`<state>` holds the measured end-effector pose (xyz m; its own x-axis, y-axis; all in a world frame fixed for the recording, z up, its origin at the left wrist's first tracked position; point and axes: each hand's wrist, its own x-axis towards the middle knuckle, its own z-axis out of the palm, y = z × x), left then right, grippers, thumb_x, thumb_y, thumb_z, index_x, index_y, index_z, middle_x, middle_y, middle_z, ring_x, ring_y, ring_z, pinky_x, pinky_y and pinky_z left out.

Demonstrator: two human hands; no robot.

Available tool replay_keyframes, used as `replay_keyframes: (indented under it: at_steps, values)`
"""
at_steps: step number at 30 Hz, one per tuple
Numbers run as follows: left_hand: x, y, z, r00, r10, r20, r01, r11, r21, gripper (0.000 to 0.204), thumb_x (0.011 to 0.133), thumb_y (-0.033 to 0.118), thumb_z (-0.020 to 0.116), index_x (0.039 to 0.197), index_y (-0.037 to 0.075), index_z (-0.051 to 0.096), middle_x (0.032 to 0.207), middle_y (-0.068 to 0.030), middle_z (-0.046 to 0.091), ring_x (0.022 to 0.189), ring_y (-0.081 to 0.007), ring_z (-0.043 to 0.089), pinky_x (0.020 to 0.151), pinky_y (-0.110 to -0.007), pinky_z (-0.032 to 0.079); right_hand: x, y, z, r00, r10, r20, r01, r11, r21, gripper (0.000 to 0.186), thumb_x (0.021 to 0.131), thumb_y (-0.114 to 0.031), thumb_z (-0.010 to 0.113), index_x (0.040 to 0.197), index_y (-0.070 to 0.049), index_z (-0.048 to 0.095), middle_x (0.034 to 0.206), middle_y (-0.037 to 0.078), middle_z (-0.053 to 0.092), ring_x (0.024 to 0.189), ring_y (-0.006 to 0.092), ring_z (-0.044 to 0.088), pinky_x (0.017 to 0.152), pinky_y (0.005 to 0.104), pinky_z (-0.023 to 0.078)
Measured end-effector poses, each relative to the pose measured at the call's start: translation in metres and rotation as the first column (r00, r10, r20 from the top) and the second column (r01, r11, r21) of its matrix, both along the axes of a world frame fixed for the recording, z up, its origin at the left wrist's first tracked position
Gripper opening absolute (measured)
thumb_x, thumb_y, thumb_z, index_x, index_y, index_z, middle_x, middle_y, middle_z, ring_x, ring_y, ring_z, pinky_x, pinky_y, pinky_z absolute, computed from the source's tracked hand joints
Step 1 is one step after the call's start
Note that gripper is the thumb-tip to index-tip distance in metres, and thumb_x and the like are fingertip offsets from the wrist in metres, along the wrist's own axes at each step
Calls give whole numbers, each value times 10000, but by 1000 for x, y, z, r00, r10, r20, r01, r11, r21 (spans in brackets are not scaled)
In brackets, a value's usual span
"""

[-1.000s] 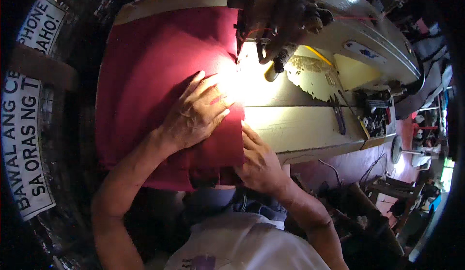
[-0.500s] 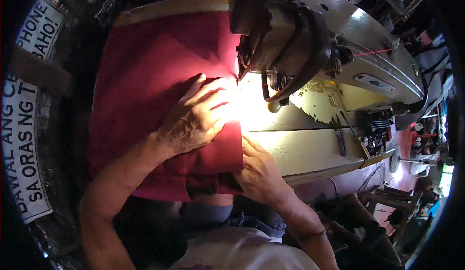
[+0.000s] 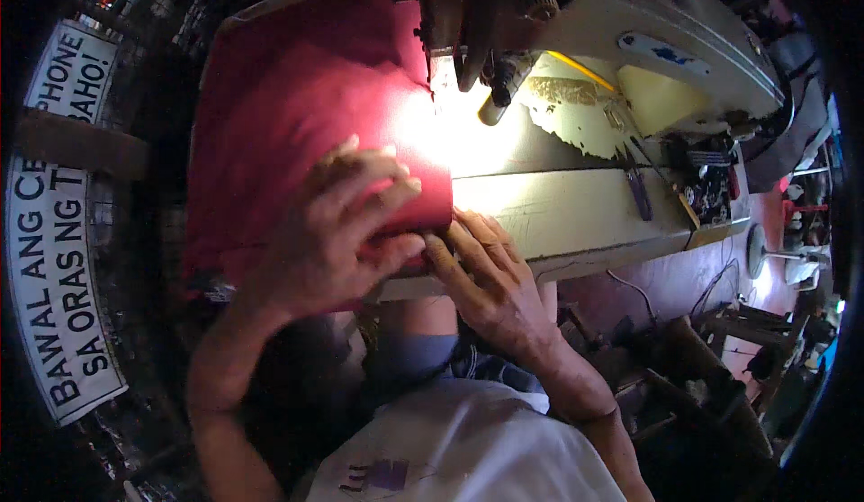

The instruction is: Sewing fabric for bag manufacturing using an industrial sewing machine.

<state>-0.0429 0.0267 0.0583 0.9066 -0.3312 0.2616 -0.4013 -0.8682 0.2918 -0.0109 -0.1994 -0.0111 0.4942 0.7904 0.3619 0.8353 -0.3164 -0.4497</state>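
Note:
A dark red cloth (image 3: 270, 97) is spread over the left part of the sewing table (image 3: 576, 205), its right edge running up to the needle area of a sewing machine (image 3: 576, 25). My left hand (image 3: 337, 223) is over the cloth's near part, fingers spread and slightly blurred; whether its fingertips touch the fabric is hard to tell. At the near right corner of the cloth, my right hand (image 3: 490, 273) has its fingers bent over the table's front edge and grips the fabric there. A bright lamp washes out the stitching spot.
Purple-handled thread snips (image 3: 638, 192) and a thin dark tool (image 3: 650, 156) lie on the table's right side, near a tray of small parts (image 3: 711, 183). A yellow stick (image 3: 580, 70) rests by the machine. Left stands a wire grid with a white sign (image 3: 58, 277); a fan (image 3: 758, 255) stands right.
My left hand has lifted back toward me from beside the needle, and its fingers have spread. My right hand now sits farther up on the cloth's corner. The view has shifted.

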Motion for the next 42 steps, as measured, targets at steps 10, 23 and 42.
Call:
replay_keyframes:
  at_steps: [10,23,42]
  values:
    - [-25,-38,-37,959,243,150,-234,969,-75,245,840,63,683,1078,34,631,1059,-118,602,998,-299,611,869,-411,523,-15,0,-29,989,-133,67,118,973,199,462,788,-58,614,1247,-6,617,1281,160,613,1234,317,577,1114,482,405]
    - [-19,-27,-32,899,433,-62,-424,828,-367,138,920,101,675,1034,24,692,922,-136,700,856,-297,686,785,-378,528,-17,11,-11,977,-195,-82,212,894,394,264,845,-106,735,1089,-31,665,1148,152,677,1118,327,632,988,443,483]
    - [-79,-25,-33,844,498,200,-506,863,-13,374,739,-24,728,1098,48,654,1083,-99,621,1058,-326,605,944,-444,487,30,41,20,595,113,-796,166,952,258,230,830,-54,748,1042,6,680,937,106,737,852,175,676,837,340,534]
